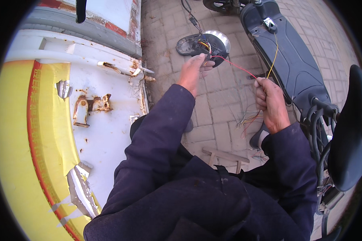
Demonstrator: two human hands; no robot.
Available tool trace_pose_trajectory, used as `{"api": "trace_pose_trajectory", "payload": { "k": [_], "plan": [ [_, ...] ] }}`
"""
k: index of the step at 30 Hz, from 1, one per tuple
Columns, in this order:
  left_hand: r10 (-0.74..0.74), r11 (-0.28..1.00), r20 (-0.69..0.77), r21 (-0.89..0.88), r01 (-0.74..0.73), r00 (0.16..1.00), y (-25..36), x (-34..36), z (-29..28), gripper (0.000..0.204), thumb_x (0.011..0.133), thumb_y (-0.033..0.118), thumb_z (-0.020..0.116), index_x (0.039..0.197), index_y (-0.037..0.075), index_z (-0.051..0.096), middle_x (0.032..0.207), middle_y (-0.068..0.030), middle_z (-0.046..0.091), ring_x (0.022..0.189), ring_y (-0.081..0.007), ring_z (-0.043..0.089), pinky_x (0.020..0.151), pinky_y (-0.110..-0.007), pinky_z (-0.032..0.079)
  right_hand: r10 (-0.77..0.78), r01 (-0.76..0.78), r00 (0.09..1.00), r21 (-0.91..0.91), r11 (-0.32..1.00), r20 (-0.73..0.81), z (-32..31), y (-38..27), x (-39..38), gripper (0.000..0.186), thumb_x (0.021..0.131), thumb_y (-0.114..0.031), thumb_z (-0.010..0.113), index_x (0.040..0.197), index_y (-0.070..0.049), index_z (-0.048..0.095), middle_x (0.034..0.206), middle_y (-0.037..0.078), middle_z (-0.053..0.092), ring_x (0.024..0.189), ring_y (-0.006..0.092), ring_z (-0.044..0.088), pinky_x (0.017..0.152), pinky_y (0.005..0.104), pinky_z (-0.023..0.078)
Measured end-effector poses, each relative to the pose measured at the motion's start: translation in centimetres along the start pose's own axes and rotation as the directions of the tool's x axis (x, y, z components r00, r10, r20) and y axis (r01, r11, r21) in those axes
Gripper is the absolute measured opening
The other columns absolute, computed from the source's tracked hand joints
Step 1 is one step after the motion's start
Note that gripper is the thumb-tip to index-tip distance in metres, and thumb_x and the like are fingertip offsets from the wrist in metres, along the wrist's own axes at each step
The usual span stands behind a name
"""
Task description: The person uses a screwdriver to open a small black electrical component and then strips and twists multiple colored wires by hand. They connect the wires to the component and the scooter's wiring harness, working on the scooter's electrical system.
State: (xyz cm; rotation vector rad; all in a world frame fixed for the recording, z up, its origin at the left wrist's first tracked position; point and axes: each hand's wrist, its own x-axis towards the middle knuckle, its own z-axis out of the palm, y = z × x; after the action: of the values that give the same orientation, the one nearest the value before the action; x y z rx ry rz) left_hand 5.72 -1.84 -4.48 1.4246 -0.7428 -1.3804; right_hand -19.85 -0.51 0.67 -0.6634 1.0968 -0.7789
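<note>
The scooter (303,60) stood at the right on the brick paving (209,94), its grey footboard carrying a small metal fitting (269,22) from which the yellow wire (276,52) ran; a shift of the scooter could have pulled that wire tight and torn it from the fitting. The round black part (219,47) with the shiny rim appeared to lie on the paving beyond the left hand (190,76), and, being joined to the right hand (272,103) by the red wire (239,67), it might have tipped or slid if that hand drew back too far. The coloured wires (205,43) at its opening sat crowded together, so a hard tug could have worked one loose, and any bare ends touching could have shorted; whether any were bare was too small to tell. Both forearms reached forward from the lower edge in dark sleeves, elbows bent, the hands well apart. The left hand was turned with its thumb uppermost, its fingers pinched on the coloured wires close beside the black part, their exact hold partly hidden. The right hand was curled into a loose fist below the footboard's edge, thumb and forefinger nipping the red wire, with the yellow wire meeting the same spot.
</note>
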Motion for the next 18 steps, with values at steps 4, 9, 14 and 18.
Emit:
{"api": "trace_pose_trajectory", "payload": {
  "k": [4,9,14,18],
  "plan": [
    [-0.133,0.99,0.133,0.064,0.125,0.982,2.6,0.0,0.1,0.04,0.105,0.037,0.051,0.124,0.006,0.064,0.104,-0.0041,0.068,0.094,-0.014,0.06,0.085,-0.031,0.046,0.019,-0.019,1.0,0.018,1.0,-0.014,-0.3,0.0,0.1,0.02,0.098,-0.025,0.054,0.084,-0.01,0.057,0.057,-0.012,0.031,0.048,0.0019,0.021,0.046,0.0249,0.017],
    [-0.155,0.977,0.2,-0.114,0.18,0.968,3.0,0.6,0.9,0.033,0.101,0.031,0.06,0.123,0.007,0.065,0.102,-0.0025,0.068,0.093,-0.0129,0.06,0.081,-0.028,0.046,-0.001,0.002,1.0,0.07,0.998,-0.014,-0.6,-0.4,0.1,0.02,0.098,-0.024,0.053,0.083,-0.011,0.054,0.057,-0.01,0.03,0.048,0.0031,0.021,0.046,0.0254,0.018],
    [-0.145,0.941,0.308,-0.25,0.227,0.94,4.5,0.7,1.6,0.034,0.101,0.032,0.062,0.126,0.008,0.064,0.103,-0.0016,0.067,0.094,-0.013,0.06,0.081,-0.028,0.047,-0.099,0.116,0.992,0.263,0.958,-0.079,-0.9,-1.3,0.5,0.022,0.1,-0.028,0.052,0.083,-0.013,0.049,0.061,-0.008,0.03,0.049,0.0053,0.025,0.048,0.0248,0.022],
    [-0.175,0.91,0.334,-0.305,0.282,0.926,4.9,0.3,2.9,0.038,0.1,0.034,0.063,0.129,0.009,0.061,0.107,-0.0008,0.068,0.096,-0.013,0.061,0.081,-0.028,0.046,-0.108,0.126,0.991,0.299,0.946,-0.076,-0.7,-2.0,1.0,0.019,0.101,-0.026,0.055,0.089,-0.011,0.054,0.063,-0.008,0.032,0.05,0.0044,0.026,0.047,0.0236,0.022]
  ]
}}
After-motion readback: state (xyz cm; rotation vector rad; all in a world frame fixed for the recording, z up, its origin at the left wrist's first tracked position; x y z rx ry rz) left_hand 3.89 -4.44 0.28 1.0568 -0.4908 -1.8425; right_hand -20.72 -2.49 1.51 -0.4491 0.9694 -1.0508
